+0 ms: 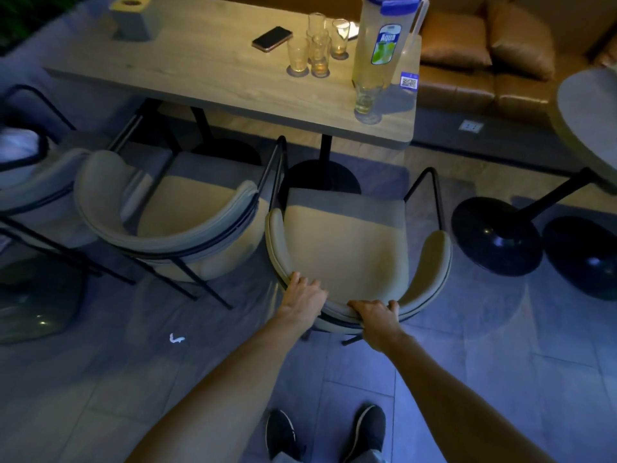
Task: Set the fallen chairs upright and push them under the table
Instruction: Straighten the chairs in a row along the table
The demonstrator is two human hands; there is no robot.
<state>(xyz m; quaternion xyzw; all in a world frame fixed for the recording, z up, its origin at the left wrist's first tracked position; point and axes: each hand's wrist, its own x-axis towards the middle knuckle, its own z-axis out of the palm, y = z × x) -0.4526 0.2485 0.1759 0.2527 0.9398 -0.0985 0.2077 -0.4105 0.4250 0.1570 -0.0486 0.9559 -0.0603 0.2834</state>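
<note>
Chair [344, 242] upright near desk [217, 61], L hand [302, 295] & R hand [377, 315] both gripping its backrest; pitcher [380, 45] holds pale yellowish drink.

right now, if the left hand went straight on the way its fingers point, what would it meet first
The left hand grips the chair backrest, so that comes first; past the rim, probably the seat, though depth is hard to judge.

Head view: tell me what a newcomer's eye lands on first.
Both hands, the left hand and right hand, hold the curved back of the upright beige chair at the centre, in front of the table. On the table's right end stands a tall pitcher with a blue lid, beside a cluster of glasses and a dark phone.
</note>
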